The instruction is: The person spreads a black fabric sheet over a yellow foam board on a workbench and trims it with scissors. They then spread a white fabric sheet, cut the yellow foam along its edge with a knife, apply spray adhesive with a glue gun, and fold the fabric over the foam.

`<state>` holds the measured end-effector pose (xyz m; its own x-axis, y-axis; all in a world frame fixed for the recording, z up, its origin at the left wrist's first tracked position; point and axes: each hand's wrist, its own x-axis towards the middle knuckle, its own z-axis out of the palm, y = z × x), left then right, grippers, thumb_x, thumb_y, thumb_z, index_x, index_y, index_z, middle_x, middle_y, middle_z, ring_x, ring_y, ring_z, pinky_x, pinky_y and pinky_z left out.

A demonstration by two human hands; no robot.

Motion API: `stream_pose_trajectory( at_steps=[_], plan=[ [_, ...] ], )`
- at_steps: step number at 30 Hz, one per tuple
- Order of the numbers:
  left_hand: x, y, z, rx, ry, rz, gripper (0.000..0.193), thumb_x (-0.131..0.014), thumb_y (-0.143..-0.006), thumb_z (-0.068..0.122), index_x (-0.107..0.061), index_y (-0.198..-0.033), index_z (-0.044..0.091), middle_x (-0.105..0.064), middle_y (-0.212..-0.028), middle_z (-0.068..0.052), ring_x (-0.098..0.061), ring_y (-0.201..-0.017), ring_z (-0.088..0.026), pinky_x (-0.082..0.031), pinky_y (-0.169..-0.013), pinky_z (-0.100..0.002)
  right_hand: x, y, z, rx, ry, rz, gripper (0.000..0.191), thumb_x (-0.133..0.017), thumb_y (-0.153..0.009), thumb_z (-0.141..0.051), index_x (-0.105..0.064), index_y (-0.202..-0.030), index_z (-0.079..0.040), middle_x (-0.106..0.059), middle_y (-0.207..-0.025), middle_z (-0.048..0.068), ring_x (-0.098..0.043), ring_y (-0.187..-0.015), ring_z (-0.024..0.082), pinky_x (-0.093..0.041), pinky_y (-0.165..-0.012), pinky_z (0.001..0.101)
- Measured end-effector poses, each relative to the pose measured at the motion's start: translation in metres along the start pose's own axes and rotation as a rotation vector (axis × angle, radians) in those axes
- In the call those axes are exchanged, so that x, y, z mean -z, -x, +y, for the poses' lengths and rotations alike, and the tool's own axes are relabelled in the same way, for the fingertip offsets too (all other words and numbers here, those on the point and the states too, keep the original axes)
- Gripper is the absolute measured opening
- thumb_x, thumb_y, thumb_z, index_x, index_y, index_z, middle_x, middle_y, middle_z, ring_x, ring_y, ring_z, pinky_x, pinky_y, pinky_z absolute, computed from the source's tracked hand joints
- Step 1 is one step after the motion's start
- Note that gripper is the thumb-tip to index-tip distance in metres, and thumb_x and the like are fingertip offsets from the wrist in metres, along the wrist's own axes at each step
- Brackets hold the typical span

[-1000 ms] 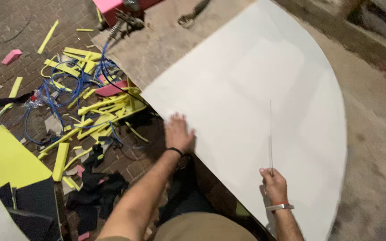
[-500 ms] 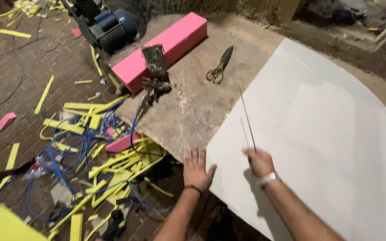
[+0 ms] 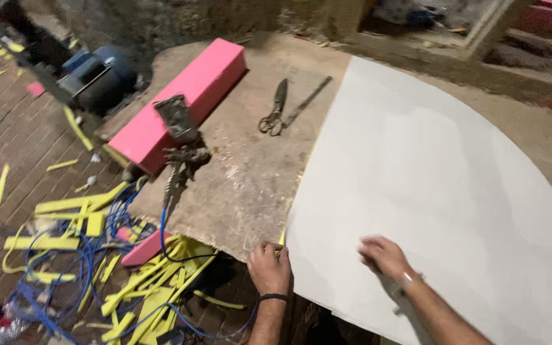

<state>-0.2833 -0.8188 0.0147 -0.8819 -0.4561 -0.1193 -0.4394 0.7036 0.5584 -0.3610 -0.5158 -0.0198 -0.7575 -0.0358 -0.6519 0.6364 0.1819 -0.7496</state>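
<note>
A large white sheet [image 3: 442, 211] was spread over the right part of the worn desk [image 3: 250, 172]. Its near left corner was pinched in the grip of the left hand [image 3: 269, 267]. The right hand [image 3: 384, 257] was laid flat on the sheet, fingers loose, nothing held. Left of the sheet, scissors [image 3: 275, 116] and a pink foam block [image 3: 183, 102] were seen.
</note>
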Motion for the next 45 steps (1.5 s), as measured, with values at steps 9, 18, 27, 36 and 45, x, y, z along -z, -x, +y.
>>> stream_pose_trajectory(
  at_steps=[9,18,27,36,45],
  plan=[
    [-0.068,0.049,0.130,-0.599,0.402,-0.169,0.017,-0.081,-0.073,0.018,-0.076,-0.081,0.004,-0.063,-0.132,-0.022,-0.062,-0.116,-0.039,-0.052,-0.098,-0.046,0.162,0.136,0.101,-0.116,-0.243,0.449,0.026,-0.062,-0.100,-0.017,-0.068,-0.119,-0.001,-0.072,-0.093,0.010,-0.062,-0.071,0.017,-0.050,-0.058,0.0316],
    [-0.172,0.203,0.315,-0.820,0.657,-0.885,0.022,-0.084,-0.078,0.030,-0.078,-0.092,0.015,-0.058,-0.141,-0.016,-0.073,-0.108,-0.031,-0.061,-0.090,-0.039,0.260,0.224,0.181,0.142,-0.328,0.582,0.027,-0.063,-0.098,-0.014,-0.068,-0.121,-0.001,-0.075,-0.098,0.012,-0.067,-0.077,0.015,-0.052,-0.065,0.0287],
    [-0.312,0.363,0.405,-1.011,0.524,-1.009,0.021,-0.086,-0.081,0.029,-0.077,-0.094,0.015,-0.061,-0.142,-0.014,-0.062,-0.128,-0.033,-0.052,-0.105,-0.042,0.414,0.308,0.304,0.153,-0.518,0.747,0.023,-0.064,-0.098,-0.013,-0.070,-0.118,-0.001,-0.075,-0.093,0.009,-0.067,-0.073,0.014,-0.052,-0.060,0.0274],
    [-0.353,0.420,0.415,-0.497,0.310,-1.025,0.027,-0.075,-0.088,0.027,-0.076,-0.103,0.006,-0.079,-0.096,-0.005,-0.075,-0.089,-0.016,-0.058,-0.078,-0.032,0.533,0.371,0.364,0.134,-0.600,0.779,0.021,-0.066,-0.096,-0.015,-0.071,-0.113,-0.003,-0.075,-0.093,0.007,-0.069,-0.072,0.014,-0.054,-0.060,0.0272],
    [-0.427,0.460,0.460,-0.558,0.523,-1.153,0.014,-0.067,-0.096,0.014,-0.070,-0.098,0.000,-0.075,-0.096,-0.006,-0.068,-0.092,-0.014,-0.054,-0.088,-0.031,0.620,0.413,0.420,0.115,-0.326,1.370,0.069,-0.084,-0.078,-0.024,-0.056,-0.139,-0.008,-0.065,-0.135,0.012,-0.065,-0.114,0.026,-0.054,-0.091,0.0414]
  ],
)
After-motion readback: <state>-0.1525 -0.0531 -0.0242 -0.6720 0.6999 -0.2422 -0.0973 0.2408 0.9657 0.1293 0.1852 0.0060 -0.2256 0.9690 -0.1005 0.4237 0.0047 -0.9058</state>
